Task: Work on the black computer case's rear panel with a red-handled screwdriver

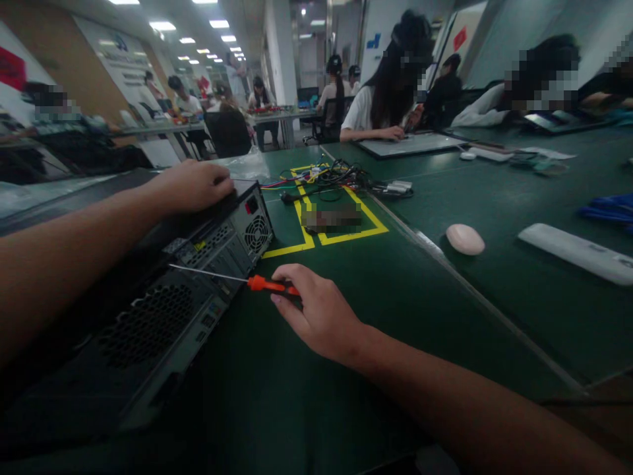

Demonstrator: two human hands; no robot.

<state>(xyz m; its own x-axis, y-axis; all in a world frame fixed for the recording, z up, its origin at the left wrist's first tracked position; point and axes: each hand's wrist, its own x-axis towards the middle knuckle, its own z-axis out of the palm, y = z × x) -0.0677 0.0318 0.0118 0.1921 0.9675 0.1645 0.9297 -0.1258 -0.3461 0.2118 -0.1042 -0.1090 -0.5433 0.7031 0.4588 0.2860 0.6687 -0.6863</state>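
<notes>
On the left of the head view a black desktop computer case (pixel 148 336) lies on the green table, its rear panel with vents and ports turned toward me. My left hand (pixel 198 187) rests on the top of the case near its far corner, fingers curled and pressed against it; their tips are partly hidden. In my right hand (pixel 316 310) is a screwdriver (pixel 262 284) with an orange and black handle. Its long thin shaft points left, and the tip is at the upper edge of the rear panel. Whether it touches a screw I cannot tell.
Behind the case lies a tangle of cables (pixel 346 177), with a blurred-out item (pixel 332 218) inside yellow tape (pixel 353 236). To the right are a pale pink mouse (pixel 465 239) and a long white bar (pixel 576 252). People sit working across the table.
</notes>
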